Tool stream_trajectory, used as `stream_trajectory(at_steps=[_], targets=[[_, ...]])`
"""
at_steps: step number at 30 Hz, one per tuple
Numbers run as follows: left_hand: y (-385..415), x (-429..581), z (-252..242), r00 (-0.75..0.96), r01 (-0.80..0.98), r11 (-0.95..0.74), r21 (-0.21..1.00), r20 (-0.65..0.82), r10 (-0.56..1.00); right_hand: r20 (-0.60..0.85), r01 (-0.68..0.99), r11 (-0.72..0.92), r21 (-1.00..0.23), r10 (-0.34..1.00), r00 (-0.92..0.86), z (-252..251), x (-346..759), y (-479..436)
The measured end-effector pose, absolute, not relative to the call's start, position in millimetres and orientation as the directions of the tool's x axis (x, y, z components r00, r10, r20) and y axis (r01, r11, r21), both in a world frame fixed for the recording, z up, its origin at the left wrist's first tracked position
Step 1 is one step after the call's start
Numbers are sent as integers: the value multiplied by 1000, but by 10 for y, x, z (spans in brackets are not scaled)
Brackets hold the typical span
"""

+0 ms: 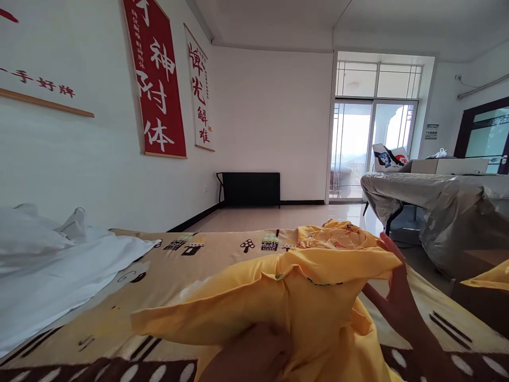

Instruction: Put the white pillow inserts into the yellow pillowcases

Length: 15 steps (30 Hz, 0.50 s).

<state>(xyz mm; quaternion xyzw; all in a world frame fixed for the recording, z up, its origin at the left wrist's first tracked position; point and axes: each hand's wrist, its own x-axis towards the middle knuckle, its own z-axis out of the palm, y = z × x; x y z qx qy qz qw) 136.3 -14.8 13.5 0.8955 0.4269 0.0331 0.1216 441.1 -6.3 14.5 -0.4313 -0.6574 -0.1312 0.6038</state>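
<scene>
A yellow garment [314,297] with sleeves and dark green stitching near its neckline is lifted in front of me, one sleeve stretching left. At the lower middle, my left hand [258,353] is closed on its cloth, in shadow, with the fingers partly hidden. My right hand [397,297] grips the garment at the right sleeve end, thumb below and fingers behind the cloth. Just beyond lies another bundle of yellow cloth [338,236] with a printed pattern and thin, string-like strands on top.
A patterned beige blanket [222,246] covers the surface under the garments. White cloth [71,265] is heaped at left. More yellow cloth [491,276] shows at the right edge, near a plastic-covered table [429,185]. A black panel [251,189] stands against the far wall.
</scene>
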Motion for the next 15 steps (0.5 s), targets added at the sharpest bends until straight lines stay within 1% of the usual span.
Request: stream_trajectory(at_steps=[2, 3, 5, 7, 10, 12, 13, 15], targets=[[-156, 1349, 140, 652, 745, -629, 224, -45, 757, 832, 521, 679, -517, 542, 119, 102, 4380, -29], [-156, 1346, 140, 658, 740, -635, 222, -43, 752, 792, 412, 697, -587, 600, 113, 68, 4356, -11], [-148, 1348, 139, 668, 729, -639, 247, -49, 743, 731, 266, 689, -674, 674, 105, -22, 4298, 23], [-132, 1358, 144, 677, 713, -630, 308, -66, 733, 695, 213, 663, -717, 704, 148, -119, 4252, 58], [-97, 1372, 171, 662, 697, -577, 427, -72, 746, 608, 138, 604, -785, 708, 359, -213, 4250, 134], [-67, 1368, 199, 638, 686, -527, 502, -67, 767, 502, 17, 570, -821, 708, 496, -222, 4279, 197], [-49, 1356, 216, 627, 678, -505, 535, -61, 777, 449, -57, 560, -826, 717, 533, -213, 4294, 228], [-9, 1303, 250, 609, 656, -466, 594, -52, 791, 399, -189, 565, -803, 746, 534, -182, 4314, 274]])
